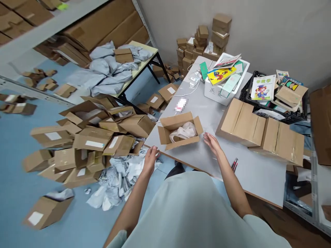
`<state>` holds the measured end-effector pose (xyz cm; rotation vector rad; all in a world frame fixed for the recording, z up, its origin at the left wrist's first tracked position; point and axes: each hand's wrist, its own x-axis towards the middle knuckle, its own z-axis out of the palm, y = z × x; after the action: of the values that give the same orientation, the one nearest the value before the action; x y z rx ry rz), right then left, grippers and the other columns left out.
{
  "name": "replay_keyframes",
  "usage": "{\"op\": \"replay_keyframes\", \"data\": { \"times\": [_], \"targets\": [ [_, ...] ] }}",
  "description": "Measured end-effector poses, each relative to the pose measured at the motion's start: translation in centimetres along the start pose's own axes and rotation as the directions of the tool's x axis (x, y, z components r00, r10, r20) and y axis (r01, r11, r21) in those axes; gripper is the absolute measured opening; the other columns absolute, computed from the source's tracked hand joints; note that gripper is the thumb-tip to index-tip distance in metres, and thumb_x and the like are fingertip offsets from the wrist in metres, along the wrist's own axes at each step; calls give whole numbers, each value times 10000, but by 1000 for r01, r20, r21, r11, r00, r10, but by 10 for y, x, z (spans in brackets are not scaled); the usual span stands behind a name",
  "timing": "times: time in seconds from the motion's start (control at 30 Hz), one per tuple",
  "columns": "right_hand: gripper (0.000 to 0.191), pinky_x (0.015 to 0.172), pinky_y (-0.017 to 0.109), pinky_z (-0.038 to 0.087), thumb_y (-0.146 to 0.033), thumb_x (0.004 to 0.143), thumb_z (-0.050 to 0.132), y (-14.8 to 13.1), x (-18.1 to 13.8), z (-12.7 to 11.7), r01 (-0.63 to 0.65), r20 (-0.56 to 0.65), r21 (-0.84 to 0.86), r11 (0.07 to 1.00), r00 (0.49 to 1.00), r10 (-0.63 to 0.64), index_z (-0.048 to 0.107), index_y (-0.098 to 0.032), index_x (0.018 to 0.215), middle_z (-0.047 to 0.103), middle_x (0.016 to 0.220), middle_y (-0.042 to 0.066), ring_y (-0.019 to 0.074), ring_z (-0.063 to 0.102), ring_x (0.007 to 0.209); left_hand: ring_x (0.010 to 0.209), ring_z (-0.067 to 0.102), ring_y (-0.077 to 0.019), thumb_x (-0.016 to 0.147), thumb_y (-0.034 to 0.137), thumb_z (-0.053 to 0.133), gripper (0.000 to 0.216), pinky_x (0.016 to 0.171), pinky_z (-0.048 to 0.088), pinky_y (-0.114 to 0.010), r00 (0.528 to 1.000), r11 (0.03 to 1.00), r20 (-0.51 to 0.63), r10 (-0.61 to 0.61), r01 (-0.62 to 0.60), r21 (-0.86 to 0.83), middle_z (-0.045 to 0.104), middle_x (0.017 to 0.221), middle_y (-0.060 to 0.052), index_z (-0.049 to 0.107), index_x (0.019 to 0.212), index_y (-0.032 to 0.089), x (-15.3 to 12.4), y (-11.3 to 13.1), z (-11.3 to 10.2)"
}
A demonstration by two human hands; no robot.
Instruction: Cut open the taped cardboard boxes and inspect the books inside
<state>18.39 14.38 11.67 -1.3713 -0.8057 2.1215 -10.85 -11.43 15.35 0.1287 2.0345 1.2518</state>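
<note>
An open cardboard box [168, 146] stands near the table's front edge with its flaps spread outward. Inside it lies a crumpled, whitish soft item [184, 131], perhaps a cloth or bag. My right hand [211, 142] is just right of the box, fingers apart and holding nothing. To the left of the box, my left hand [151, 158] hovers near the table corner, its fingers loosely bent, with nothing seen in it. Neither hand appears to grip the box.
The grey table [266, 175] also carries closed cartons [241, 124], a white bin [219, 94] of books, a black crate [280, 115] of books and pens [234, 164]. Several boxes [93, 137] and grey plastic bags [116, 182] cover the floor at left. A side table [129, 77] holds grey parcels.
</note>
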Motion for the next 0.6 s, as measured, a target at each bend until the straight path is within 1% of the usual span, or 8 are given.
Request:
{"op": "replay_keyframes", "data": {
  "times": [0.1, 0.17, 0.23, 0.3, 0.37, 0.43, 0.53, 0.6],
  "targets": [
    [362, 1079, 413, 620, -595, 933, 765, -11, 7, 42, -15, -84, -46, 999, 996, 11, 724, -262, 1069, 839, 1196, 98, 248, 764, 1230, 1338, 685, -335, 1140, 657, 448, 555, 996, 623, -460, 992, 996, 116, -58, 66, -61, 695, 1435, -256, 614, 1333, 164, 31, 5, 14],
    [384, 1039, 410, 633, -601, 892, 773, -12, -2, 71, -5, -103, -101, 995, 995, -5, 721, -246, 1030, 843, 1144, 95, 267, 768, 1198, 1228, 734, -309, 1105, 719, 488, 605, 946, 628, -429, 970, 991, 232, -74, 97, -88, 758, 1322, -234, 670, 1251, 161, 42, 8, 21],
    [442, 1062, 419, 619, -587, 816, 828, -4, -23, 101, 16, -110, -162, 987, 993, -35, 742, -229, 1062, 846, 1186, 89, 285, 756, 1216, 1150, 768, -313, 1022, 781, 590, 641, 927, 643, -445, 941, 989, 334, -52, 95, -112, 800, 1241, -209, 720, 1182, 174, 44, 12, 17],
    [589, 1137, 443, 579, -581, 729, 898, 14, -51, 128, 44, -117, -225, 973, 991, -72, 757, -235, 1184, 830, 1311, 75, 305, 722, 1302, 1187, 764, -355, 931, 805, 685, 662, 970, 641, -498, 935, 988, 355, -7, 62, -144, 810, 1263, -203, 755, 1165, 190, 43, 15, -2],
    [734, 1170, 464, 558, -618, 684, 947, 36, -80, 154, 100, -108, -326, 940, 984, -142, 771, -227, 1280, 812, 1390, 97, 343, 706, 1356, 1252, 749, -372, 877, 782, 754, 643, 1077, 604, -512, 946, 981, 322, 43, 21, -193, 816, 1292, -190, 791, 1154, 203, 43, 15, -36],
    [812, 1188, 471, 549, -694, 718, 941, 57, -104, 186, 97, -104, -384, 918, 984, -148, 769, -217, 1352, 793, 1441, 132, 370, 686, 1408, 1296, 737, -378, 858, 753, 785, 629, 1136, 574, -501, 962, 970, 255, 102, -39, -242, 811, 1339, -174, 812, 1187, 218, 44, 14, -82],
    [805, 1240, 460, 521, -720, 801, 906, 77, -124, 255, 158, 70, -447, 880, 987, -142, 759, -236, 1427, 735, 1551, 124, 367, 606, 1527, 1338, 720, -382, 846, 730, 815, 650, 1167, 551, -490, 981, 942, 82, 176, -144, -304, 796, 1398, -156, 815, 1257, 226, 49, 15, -164],
    [731, 1272, 476, 497, -698, 849, 888, 81, -123, 317, 268, 243, -462, 846, 955, -170, 768, -244, 1410, 739, 1543, 118, 362, 588, 1546, 1381, 695, -376, 842, 752, 822, 677, 1190, 530, -479, 980, 912, -67, 190, -201, -357, 793, 1417, -135, 811, 1276, 233, 57, 24, -222]
  ]
}}
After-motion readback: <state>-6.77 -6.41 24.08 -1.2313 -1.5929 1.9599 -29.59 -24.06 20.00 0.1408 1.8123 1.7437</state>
